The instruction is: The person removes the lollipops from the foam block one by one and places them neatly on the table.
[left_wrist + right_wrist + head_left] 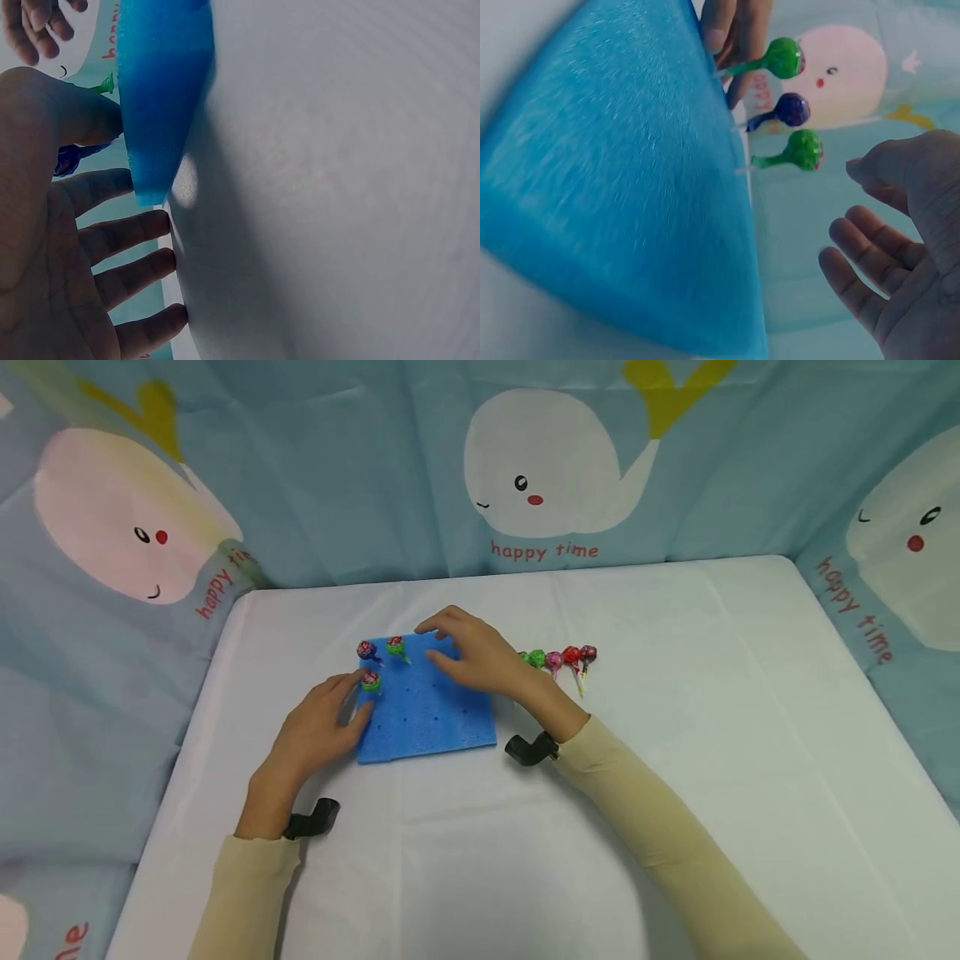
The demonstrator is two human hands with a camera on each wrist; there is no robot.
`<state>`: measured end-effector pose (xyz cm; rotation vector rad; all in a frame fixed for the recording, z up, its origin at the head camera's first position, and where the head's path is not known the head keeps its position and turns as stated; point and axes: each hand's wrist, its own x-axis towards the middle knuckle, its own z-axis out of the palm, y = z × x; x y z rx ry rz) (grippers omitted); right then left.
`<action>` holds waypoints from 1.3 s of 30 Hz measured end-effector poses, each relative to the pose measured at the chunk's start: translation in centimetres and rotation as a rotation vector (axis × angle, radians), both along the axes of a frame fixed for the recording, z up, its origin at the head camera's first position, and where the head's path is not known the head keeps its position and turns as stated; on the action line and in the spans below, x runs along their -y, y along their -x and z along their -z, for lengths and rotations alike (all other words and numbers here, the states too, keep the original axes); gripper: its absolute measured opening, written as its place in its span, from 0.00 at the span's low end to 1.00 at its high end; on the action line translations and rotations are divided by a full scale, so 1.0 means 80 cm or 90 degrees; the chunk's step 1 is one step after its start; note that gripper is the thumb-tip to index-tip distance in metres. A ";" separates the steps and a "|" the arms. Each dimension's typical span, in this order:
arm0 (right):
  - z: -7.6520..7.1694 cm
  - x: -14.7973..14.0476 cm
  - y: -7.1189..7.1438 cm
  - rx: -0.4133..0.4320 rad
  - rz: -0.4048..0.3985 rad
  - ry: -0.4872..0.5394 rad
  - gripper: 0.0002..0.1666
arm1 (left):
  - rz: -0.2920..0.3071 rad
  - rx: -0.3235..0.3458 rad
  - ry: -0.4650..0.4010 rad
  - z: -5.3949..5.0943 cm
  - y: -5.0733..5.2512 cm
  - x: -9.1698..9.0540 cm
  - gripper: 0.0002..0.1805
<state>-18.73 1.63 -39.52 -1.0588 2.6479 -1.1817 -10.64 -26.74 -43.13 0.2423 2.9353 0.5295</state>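
Observation:
A blue foam board (427, 727) with small holes lies on the table. Three wrapped lollipops stand in it near its left side: a dark blue one (367, 650), a green one (396, 646) beside it, and another green one (371, 682) closer to the front. My left hand (318, 727) rests at the board's left edge, thumb and fingers spread; in the left wrist view its thumb and index finger meet the foam. Above the board's back right part, my right hand (476, 652) hovers with fingers loosely bent and nothing in its grasp. In the right wrist view it is apart from the lollipops.
Right of the board lies a row of loose lollipops, among them a green one (536, 657), a pink one (554, 660), a red one (572, 655) and a dark red one (588, 652). My right arm partly hides the row. A whale-print curtain (360, 485) surrounds the white table (712, 735).

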 end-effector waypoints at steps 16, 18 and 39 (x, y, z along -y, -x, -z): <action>-0.001 0.045 0.005 -0.031 -0.012 -0.004 0.23 | 0.011 0.015 0.004 -0.009 0.000 -0.001 0.36; 0.000 0.050 0.005 -0.032 -0.011 -0.004 0.22 | 0.009 0.017 0.004 -0.010 0.000 0.000 0.35; 0.018 0.066 -0.001 -0.060 0.038 -0.020 0.18 | -0.001 0.027 0.004 -0.010 -0.002 0.000 0.36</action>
